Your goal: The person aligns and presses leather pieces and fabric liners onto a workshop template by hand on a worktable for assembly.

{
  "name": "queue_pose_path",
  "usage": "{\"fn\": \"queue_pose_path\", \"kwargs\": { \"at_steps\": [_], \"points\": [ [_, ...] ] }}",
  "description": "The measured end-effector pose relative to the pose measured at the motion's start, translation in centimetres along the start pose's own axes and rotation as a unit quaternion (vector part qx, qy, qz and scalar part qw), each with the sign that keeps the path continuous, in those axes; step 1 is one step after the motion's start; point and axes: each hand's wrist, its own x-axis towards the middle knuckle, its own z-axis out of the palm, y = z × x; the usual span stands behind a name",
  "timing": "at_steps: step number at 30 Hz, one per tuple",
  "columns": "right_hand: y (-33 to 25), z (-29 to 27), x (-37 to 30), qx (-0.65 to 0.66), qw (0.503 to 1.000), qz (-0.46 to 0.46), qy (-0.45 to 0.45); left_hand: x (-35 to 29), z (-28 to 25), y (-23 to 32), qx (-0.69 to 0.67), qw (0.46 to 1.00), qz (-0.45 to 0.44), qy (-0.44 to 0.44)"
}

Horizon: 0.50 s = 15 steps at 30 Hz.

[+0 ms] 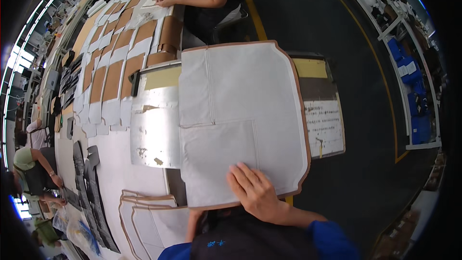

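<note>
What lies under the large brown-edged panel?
A metal plate shows left of the panel, a white sheet right. The left forearm runs beneath; its hand and anything else are covered.

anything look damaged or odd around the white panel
Yes, wear: the metal plate beneath the white panel has ragged brown patches on its otherwise shiny left part, and the white sheet to the right has a yellowish-brown mark low down. The panel, under the right hand, shows no obvious damage.

The right hand (259, 196) lies palm down, fingers (245, 173) extended forward. The left forearm (193, 225) points forward, the left hand hidden.
</note>
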Motion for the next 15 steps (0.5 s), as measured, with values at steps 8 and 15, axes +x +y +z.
{"fn": "queue_pose_path", "kwargs": {
  "at_steps": [8,15],
  "points": [
    [7.6,-0.4,6.1,0.016,0.997,0.014,0.073,18.5,-2.7,29.0,0.119,0.924,0.346,0.114],
    [14.3,4.1,7.1,-0.124,0.973,0.190,-0.028,23.6,2.9,26.5,0.416,0.852,0.312,0.056]
  ]
}}
